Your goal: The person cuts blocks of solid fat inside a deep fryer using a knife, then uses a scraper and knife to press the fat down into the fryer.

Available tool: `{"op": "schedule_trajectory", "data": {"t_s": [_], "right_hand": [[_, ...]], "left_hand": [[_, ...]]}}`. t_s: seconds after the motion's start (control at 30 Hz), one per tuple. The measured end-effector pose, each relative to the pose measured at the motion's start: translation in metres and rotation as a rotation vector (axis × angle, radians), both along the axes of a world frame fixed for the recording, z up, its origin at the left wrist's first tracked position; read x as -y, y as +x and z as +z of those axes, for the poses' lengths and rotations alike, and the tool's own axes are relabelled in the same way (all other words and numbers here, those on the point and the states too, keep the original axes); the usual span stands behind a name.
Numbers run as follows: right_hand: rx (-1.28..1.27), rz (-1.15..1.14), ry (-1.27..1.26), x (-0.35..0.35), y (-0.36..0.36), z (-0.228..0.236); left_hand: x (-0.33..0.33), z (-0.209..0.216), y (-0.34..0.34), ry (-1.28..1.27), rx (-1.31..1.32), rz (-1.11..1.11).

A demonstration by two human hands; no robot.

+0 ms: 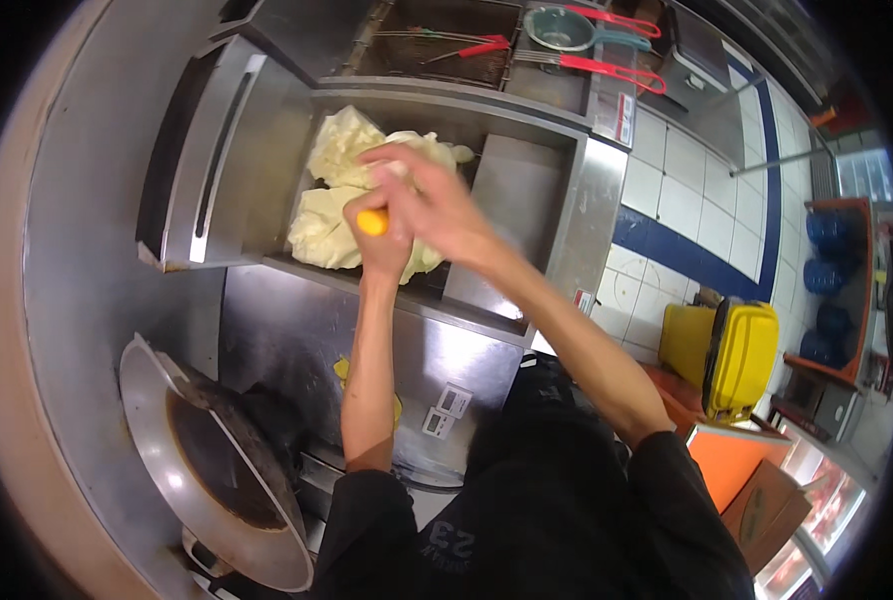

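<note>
Pale yellow lumps (325, 228) of what looks like solid frying fat fill the left part of a steel fryer vat (557, 200). Over them, my left hand (385, 245) is closed around a tool's yellow-orange handle (372, 221), whose rounded end points up at me. The rest of that tool is hidden beneath my hands and the lumps. My right hand (429, 195) lies over or against the far side of my left hand. Motion smears its fingers, so their grip is unclear. A flat grey metal plate (512, 200) covers the vat's right part.
Beyond the vat are frying baskets (437, 45), red-handled tools (612, 72) and a strainer (562, 30). A large wok (167, 470) with dark liquid stands lower left. Two small digital devices (455, 400) sit on the steel front. A yellow bin (742, 355) is at right.
</note>
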State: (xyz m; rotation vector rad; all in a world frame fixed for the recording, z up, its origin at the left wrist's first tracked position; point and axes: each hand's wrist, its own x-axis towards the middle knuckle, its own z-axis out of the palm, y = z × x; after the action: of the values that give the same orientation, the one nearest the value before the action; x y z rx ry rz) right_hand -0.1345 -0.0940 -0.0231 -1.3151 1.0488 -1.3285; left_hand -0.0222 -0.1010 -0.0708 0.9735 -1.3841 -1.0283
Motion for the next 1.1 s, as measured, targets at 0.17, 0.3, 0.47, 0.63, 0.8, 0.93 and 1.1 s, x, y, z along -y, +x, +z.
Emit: {"op": "schedule_trajectory", "data": {"t_s": [0.17, 0.3, 0.47, 0.63, 0.8, 0.93, 1.1], "right_hand": [[0.207, 0.135, 0.153, 0.001, 0.052, -0.027], [0.283, 0.125, 0.228, -0.012, 0.066, -0.044], [0.279, 0.15, 0.284, -0.024, 0.071, -0.058], [0.263, 0.136, 0.313, -0.019, 0.077, -0.059], [0.342, 0.158, 0.359, 0.001, 0.061, -0.069], [0.343, 0.228, 0.274, 0.005, 0.009, -0.04], [0.229, -0.024, 0.225, -0.091, -0.108, -0.006]], "left_hand": [[-0.022, -0.011, 0.013, -0.172, -0.07, 0.178], [-0.033, -0.02, 0.026, -0.15, -0.079, 0.216], [-0.043, -0.032, 0.029, -0.113, -0.076, 0.24], [-0.042, -0.037, 0.031, -0.058, -0.071, 0.24], [-0.025, -0.048, 0.024, 0.073, -0.021, 0.226], [0.0, -0.026, 0.02, 0.131, -0.024, 0.218], [-0.003, 0.035, 0.05, 0.049, -0.306, 0.287]]}}
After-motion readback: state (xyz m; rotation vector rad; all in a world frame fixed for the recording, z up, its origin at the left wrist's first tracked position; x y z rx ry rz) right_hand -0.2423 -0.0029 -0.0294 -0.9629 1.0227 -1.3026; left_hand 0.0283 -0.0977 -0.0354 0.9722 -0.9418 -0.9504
